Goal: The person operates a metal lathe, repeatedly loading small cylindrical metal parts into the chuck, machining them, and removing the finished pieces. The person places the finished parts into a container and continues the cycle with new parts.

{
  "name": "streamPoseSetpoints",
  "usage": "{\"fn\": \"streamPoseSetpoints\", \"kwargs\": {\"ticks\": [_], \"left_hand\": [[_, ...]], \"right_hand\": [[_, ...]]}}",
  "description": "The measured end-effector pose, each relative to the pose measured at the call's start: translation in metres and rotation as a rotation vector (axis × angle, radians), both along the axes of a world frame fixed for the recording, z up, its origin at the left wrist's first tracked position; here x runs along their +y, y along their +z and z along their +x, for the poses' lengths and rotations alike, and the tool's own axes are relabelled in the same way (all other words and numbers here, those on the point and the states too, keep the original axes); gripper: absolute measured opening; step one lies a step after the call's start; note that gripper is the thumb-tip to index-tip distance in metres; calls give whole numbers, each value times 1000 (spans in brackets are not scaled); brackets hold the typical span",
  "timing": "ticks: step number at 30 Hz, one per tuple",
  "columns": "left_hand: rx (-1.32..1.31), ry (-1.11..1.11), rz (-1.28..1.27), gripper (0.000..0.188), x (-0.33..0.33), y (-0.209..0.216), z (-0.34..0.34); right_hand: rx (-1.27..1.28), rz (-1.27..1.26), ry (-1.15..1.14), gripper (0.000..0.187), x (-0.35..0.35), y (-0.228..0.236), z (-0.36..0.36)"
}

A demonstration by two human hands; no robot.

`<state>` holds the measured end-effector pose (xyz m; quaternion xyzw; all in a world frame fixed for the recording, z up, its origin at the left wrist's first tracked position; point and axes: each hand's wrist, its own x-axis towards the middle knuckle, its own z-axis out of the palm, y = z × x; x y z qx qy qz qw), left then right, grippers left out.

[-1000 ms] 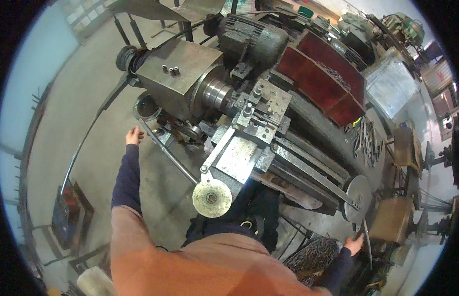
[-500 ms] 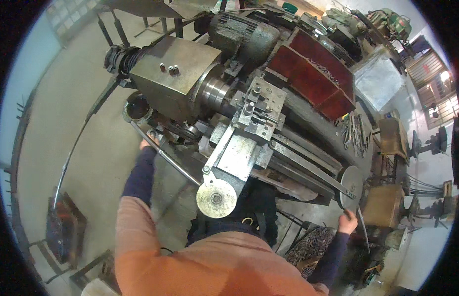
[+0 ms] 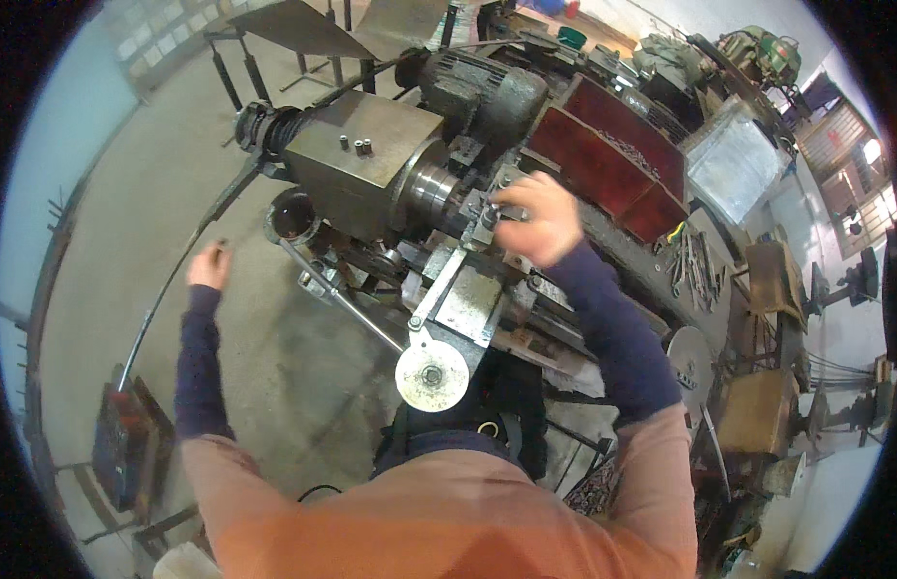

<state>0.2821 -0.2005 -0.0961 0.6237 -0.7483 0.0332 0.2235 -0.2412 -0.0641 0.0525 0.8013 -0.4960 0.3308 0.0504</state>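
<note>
A small metal lathe stands before me, with a boxy headstock (image 3: 318, 145) and a shiny round spindle (image 3: 432, 193). My right hand (image 3: 543, 220) reaches over the tool post (image 3: 479, 232), its fingers curled at the bolts on top; what they grip is hidden. Left of the machine, away from it, my left hand (image 3: 209, 268) is raised with fingers pinched, a small dark piece I cannot make out at their tips. Several small metal cylinders (image 3: 359, 146) stand on the headstock. Closest to my body are the cross slide (image 3: 468, 304) and a round disc (image 3: 432, 374).
Behind the lathe are a motor (image 3: 482, 92) and a dark red tray (image 3: 612, 159) with metal shavings. Several wrenches (image 3: 692, 265) lie at the right. A long lever bar (image 3: 347, 301) slants past the lathe's left front. Another disc (image 3: 690, 357) is at the right end.
My left hand has left the lever area below the headstock and moved left and up. My right hand has gone from the disc at the right end to the tool post.
</note>
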Motion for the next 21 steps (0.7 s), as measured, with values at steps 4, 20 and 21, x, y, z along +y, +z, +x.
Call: {"fn": "streamPoseSetpoints", "kwargs": {"ticks": [4,20,21], "left_hand": [[-145,287,-10,38,13,48,112],[-279,389,178,45,153,37,-19],[-345,329,132,43,158,51,-30]], "right_hand": [[299,515,-257,29,-56,-14,50],[299,326,-182,30,-25,-11,42],[301,215,-121,30,-8,-8,40]]}}
